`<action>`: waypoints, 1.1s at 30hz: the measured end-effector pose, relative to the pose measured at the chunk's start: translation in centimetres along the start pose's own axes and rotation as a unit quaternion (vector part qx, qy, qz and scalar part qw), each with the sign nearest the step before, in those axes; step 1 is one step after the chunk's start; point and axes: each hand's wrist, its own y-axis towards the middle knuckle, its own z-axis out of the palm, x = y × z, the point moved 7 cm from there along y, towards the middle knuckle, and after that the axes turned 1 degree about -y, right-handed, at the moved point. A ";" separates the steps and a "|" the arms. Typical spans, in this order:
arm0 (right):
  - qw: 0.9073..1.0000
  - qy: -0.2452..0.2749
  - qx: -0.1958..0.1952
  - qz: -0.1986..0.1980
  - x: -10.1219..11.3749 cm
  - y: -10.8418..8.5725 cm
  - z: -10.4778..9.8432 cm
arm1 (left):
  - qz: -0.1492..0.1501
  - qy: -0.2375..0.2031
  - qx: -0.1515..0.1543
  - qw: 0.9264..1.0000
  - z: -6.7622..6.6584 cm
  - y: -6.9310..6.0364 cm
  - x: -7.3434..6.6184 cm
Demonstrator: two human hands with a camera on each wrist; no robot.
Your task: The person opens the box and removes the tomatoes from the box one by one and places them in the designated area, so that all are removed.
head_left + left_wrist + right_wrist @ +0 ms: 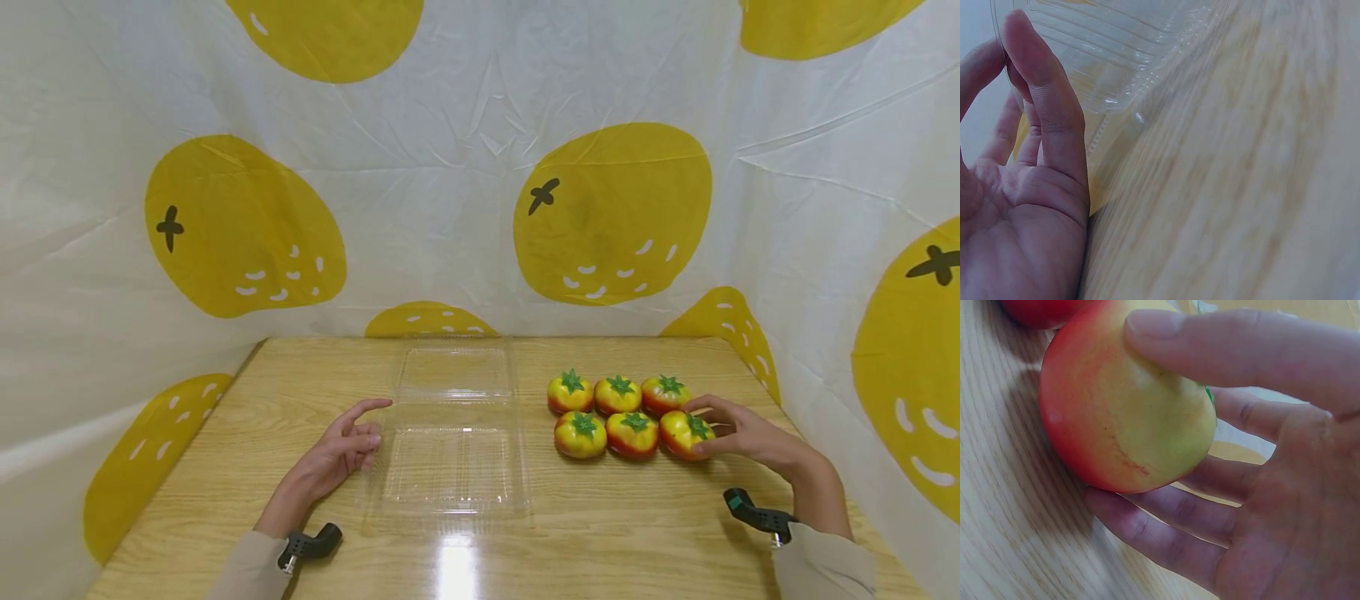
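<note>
A clear plastic clamshell container (450, 471) lies unfolded on the table, its lid (453, 373) toward the back. My left hand (330, 458) is at its left side; in the left wrist view the thumb (1041, 75) lies over the thin rim, with fingers behind it. To the right, my right hand (757, 435) holds a red-and-yellow tomato (677, 432) with a green star-shaped top. The right wrist view shows thumb and fingers around this tomato (1122, 425). It is the front right one of two rows of similar tomatoes (632, 435).
The wooden table (600, 533) ends at a white cloth (435, 233) printed with large yellow fruits, which hangs behind and at both sides. Black wrist-camera mounts (757, 512) sit on both wrists. Light glares on the table in front of the container.
</note>
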 end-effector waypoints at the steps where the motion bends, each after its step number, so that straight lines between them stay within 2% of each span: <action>1: 1.000 -0.002 -0.001 0.000 0.0 0.0 0.0 | -0.001 -0.001 -0.003 1.000 0.0 0.0 0.0; 9: 1.000 -0.017 -0.014 0.001 0.1 -0.1 -0.1 | -0.012 -0.004 -0.021 1.000 -0.1 -0.1 0.1; 18: 1.000 -0.017 -0.013 0.009 -0.2 0.0 -0.1 | 0.001 -0.011 0.006 1.000 0.1 0.0 -0.1; 25: 1.000 -0.018 -0.004 -0.001 -0.3 0.0 0.0 | 0.006 -0.016 0.017 1.000 0.1 0.1 0.0; 33: 1.000 -0.015 -0.008 -0.001 -0.4 0.0 -0.1 | -0.001 -0.015 0.000 1.000 -0.3 0.0 0.2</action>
